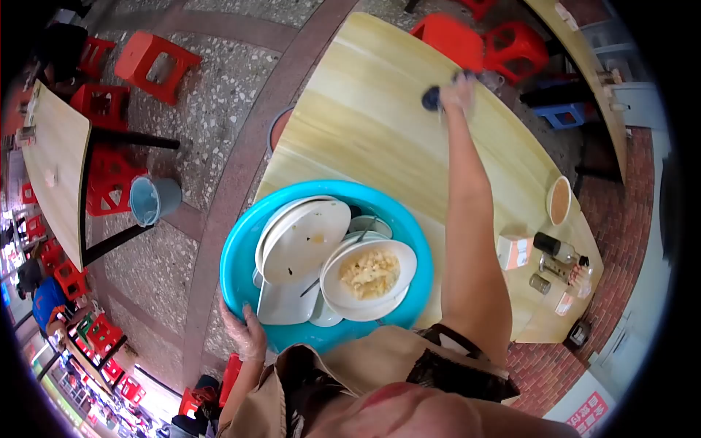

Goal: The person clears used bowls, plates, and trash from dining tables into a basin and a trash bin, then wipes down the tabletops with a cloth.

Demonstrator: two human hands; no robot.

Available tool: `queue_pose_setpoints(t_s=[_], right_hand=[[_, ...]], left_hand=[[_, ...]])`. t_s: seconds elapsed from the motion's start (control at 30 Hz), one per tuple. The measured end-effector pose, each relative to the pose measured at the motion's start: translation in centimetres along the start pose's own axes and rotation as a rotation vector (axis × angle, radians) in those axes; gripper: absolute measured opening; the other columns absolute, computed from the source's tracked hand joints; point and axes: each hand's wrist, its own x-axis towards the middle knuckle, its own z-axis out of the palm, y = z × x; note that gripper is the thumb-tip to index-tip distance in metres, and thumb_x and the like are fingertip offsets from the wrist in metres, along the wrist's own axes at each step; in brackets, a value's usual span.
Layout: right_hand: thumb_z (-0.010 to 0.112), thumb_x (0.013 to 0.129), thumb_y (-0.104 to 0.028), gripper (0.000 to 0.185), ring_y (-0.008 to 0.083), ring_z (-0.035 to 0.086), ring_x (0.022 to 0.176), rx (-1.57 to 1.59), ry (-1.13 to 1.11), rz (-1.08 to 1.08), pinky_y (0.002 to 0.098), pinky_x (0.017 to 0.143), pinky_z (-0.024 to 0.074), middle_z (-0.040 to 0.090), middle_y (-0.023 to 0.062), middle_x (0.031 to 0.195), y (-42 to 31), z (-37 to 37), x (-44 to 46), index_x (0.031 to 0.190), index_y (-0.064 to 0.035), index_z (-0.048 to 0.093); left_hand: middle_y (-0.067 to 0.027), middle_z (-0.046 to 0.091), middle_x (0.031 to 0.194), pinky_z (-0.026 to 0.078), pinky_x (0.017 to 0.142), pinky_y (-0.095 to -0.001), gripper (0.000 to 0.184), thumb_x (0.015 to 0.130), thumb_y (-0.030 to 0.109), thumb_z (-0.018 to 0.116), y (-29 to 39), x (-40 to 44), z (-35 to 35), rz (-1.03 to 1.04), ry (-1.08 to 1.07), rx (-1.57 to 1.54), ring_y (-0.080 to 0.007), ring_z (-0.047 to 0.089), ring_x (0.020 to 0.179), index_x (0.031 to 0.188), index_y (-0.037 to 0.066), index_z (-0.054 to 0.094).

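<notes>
My left hand [248, 334], in a clear plastic glove, grips the near-left rim of a blue basin [423, 252], its thumb over the edge. Stacked in the basin are used dishes: an oval white plate [307, 237] with food scraps, a rectangular white dish [288, 301], and a white bowl [330, 288] with pale leftover food [369, 274]. Spoon handles stick out among them. Stretched out to the far side of the wooden table [350, 117], my gloved right hand [458, 96] holds a dark blue cloth [432, 98] against the tabletop. Its fingers are slightly blurred.
On the table's right stand a bowl [559, 201], a tissue box [515, 251] and several bottles and jars [558, 248]. Red stools [517, 51] sit beyond the far edge. Left, across the floor, are another table [58, 168], a grey-blue bucket [166, 198] and more red stools [153, 66].
</notes>
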Motion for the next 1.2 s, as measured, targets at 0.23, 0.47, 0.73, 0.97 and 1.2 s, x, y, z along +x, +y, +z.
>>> queue_pose_setpoints(t_s=[0.23, 0.47, 0.73, 0.97, 1.2], right_hand=[[0.046, 0.062, 0.006, 0.047, 0.0341, 0.051, 0.111, 0.637, -0.555, -1.093, 0.0400, 0.098, 0.0389, 0.058, 0.0156, 0.114, -20.4, 5.0, -16.8, 0.103, -0.0077, 0.065], [0.045, 0.066, 0.004, 0.048, 0.0166, 0.058, 0.101, 1.504, -1.474, -0.434, 0.0289, 0.093, 0.0437, 0.061, 0.0090, 0.110, -28.6, -6.2, -18.9, 0.111, 0.0021, 0.059], [0.046, 0.072, 0.005, 0.041, 0.0205, 0.064, 0.084, 1.265, -0.541, 0.342, 0.0326, 0.077, 0.0531, 0.063, 0.0129, 0.097, -8.5, -15.7, -15.2, 0.112, 0.0039, 0.057], [0.062, 0.068, -0.017, 0.031, 0.0288, 0.065, 0.086, 0.074, -0.724, -0.197, 0.0363, 0.077, 0.0509, 0.065, 0.0161, 0.101, -13.0, -7.9, -14.1, 0.097, -0.0046, 0.068], [0.061, 0.072, -0.018, 0.034, 0.0294, 0.060, 0.096, 0.406, -0.913, -0.523, 0.0391, 0.080, 0.0481, 0.063, 0.0132, 0.106, -32.5, 4.3, -16.0, 0.104, -0.0093, 0.066]], left_hand=[[-0.0236, 0.054, 0.111, 0.043, 0.087, -0.0382, 0.051, 0.086, 0.006, 0.052, 1.0, -0.1, -0.5, -0.016, 0.021, 0.087, -0.0321, 0.056, 0.098, 0.132, -0.004, 0.033], [-0.0168, 0.053, 0.111, 0.042, 0.087, -0.0340, 0.050, 0.086, 0.005, 0.052, -0.8, -0.6, 0.0, 0.007, 0.053, -0.220, -0.0229, 0.053, 0.098, 0.132, -0.004, 0.034], [-0.0182, 0.052, 0.115, 0.041, 0.091, -0.0358, 0.049, 0.084, 0.003, 0.052, -1.2, -0.6, -0.7, 0.176, 0.063, -0.203, -0.0260, 0.053, 0.103, 0.129, -0.004, 0.036], [-0.0188, 0.052, 0.115, 0.041, 0.090, -0.0362, 0.049, 0.083, 0.003, 0.052, -0.7, -0.4, -0.5, 0.060, 0.040, -0.433, -0.0265, 0.054, 0.103, 0.130, -0.004, 0.036], [-0.0163, 0.055, 0.114, 0.042, 0.089, -0.0356, 0.047, 0.085, 0.004, 0.052, 0.0, -0.6, -0.3, -0.059, 0.050, -0.452, -0.0227, 0.054, 0.102, 0.129, -0.003, 0.038]])
